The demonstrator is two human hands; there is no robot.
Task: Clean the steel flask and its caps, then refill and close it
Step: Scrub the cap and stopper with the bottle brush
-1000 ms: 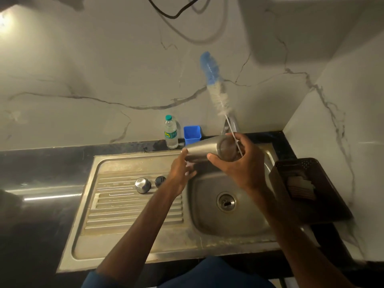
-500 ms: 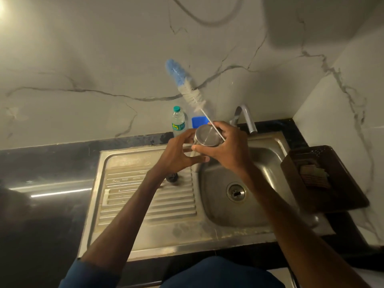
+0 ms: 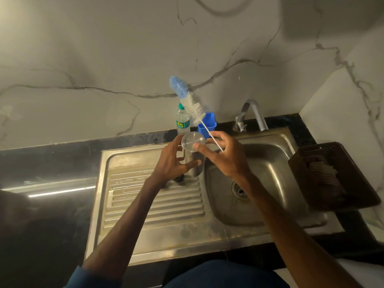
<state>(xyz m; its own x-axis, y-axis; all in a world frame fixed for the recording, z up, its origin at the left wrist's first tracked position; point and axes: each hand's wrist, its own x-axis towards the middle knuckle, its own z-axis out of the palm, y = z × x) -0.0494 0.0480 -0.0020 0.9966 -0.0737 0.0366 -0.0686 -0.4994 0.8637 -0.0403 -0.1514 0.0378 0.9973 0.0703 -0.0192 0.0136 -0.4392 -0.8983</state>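
Note:
The steel flask [image 3: 192,142] stands on end on the drainboard [image 3: 145,206] at the basin's left edge, its flat round end facing up. My left hand [image 3: 170,163] wraps loosely round its body, thumb across the front. My right hand [image 3: 226,159] grips the thin handle of a bottle brush [image 3: 187,98], whose blue and white bristles point up and left toward the wall; its thumb tip touches the flask's top. A small dark cap [image 3: 179,179] lies on the drainboard, partly under my left hand. The steel cap is hidden.
The sink basin [image 3: 270,173] with its drain lies to the right, under the tap [image 3: 253,113]. A small water bottle [image 3: 182,121] and a blue cup [image 3: 209,123] stand at the wall. A brown basket [image 3: 332,175] sits at the right.
The flask went from lying sideways over the basin to standing on end on the drainboard. The brush swung left and lower. Both hands moved left with it.

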